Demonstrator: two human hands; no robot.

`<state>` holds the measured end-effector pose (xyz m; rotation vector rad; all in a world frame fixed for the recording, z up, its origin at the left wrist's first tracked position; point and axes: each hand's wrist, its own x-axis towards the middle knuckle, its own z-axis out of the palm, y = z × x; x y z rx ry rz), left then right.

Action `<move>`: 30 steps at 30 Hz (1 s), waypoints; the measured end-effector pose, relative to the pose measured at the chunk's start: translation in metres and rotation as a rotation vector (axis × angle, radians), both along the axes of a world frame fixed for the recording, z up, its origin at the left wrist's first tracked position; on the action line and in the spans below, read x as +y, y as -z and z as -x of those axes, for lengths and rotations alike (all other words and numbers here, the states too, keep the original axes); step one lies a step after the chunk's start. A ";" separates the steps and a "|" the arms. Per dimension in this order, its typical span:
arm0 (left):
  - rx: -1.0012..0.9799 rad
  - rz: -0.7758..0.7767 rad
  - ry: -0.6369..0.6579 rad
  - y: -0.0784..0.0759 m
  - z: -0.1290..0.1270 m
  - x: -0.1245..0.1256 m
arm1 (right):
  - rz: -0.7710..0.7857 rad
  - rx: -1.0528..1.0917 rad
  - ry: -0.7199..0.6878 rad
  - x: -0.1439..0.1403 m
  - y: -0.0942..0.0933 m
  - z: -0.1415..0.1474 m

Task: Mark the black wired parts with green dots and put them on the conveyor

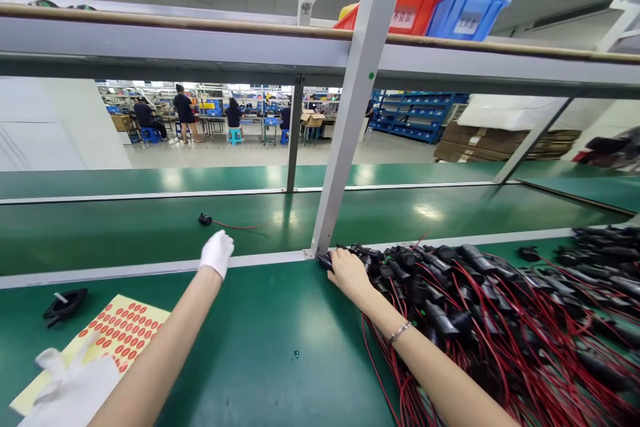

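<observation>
My left hand (217, 253), in a white glove, hovers by the pale edge strip of the green belt. Its fingers look curled in, and nothing shows in them. Just beyond it, apart from the glove, a small black part (205, 219) with a thin red wire lies on the belt. My bare right hand (351, 273) reaches to the left end of a heap of black cylindrical parts with red and black wires (440, 307). Its fingers close round a black wired part (326, 261), mostly hidden beneath them.
A sheet of red oval stickers (125, 330), a white cloth (75, 393) and a black holder (65, 305) lie at left on the green bench (260, 360). A slanted white post (347, 113) rises between my hands. Overhead, a shelf (200, 43) carries red and blue bins (467, 17). People work far behind.
</observation>
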<state>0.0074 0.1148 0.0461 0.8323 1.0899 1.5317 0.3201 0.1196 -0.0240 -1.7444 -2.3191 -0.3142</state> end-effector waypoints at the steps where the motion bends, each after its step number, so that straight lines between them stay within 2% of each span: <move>1: 0.005 0.030 0.010 0.006 -0.009 -0.016 | -0.024 0.026 -0.013 0.000 0.000 0.001; 4: 0.037 0.093 0.110 0.020 -0.040 -0.066 | -0.122 0.131 -0.088 -0.013 -0.005 0.001; 6: 0.075 0.102 0.186 0.024 -0.062 -0.099 | -0.214 0.222 -0.168 -0.032 -0.011 0.002; 8: 0.107 0.096 0.221 0.025 -0.086 -0.128 | -0.319 0.324 -0.261 -0.060 -0.019 0.007; 11: 0.192 0.000 0.220 0.026 -0.121 -0.162 | -0.462 0.464 -0.394 -0.111 -0.027 0.022; 14: 0.262 -0.099 0.189 0.026 -0.140 -0.186 | -0.555 0.550 -0.502 -0.156 -0.034 0.034; 17: 0.260 -0.154 0.202 0.023 -0.134 -0.204 | -0.558 0.572 -0.572 -0.185 -0.046 0.035; 21: 0.408 -0.299 0.493 0.010 -0.101 -0.220 | -0.442 0.583 -0.698 -0.205 -0.071 0.022; 24: 0.556 -0.301 0.650 0.001 -0.085 -0.226 | -0.286 0.620 -0.805 -0.216 -0.086 0.015; 27: 0.536 -0.265 0.714 -0.003 -0.085 -0.227 | -0.152 0.695 -0.826 -0.224 -0.090 0.016; 30: 0.526 -0.240 0.738 -0.005 -0.088 -0.228 | -0.102 0.757 -0.812 -0.226 -0.087 0.018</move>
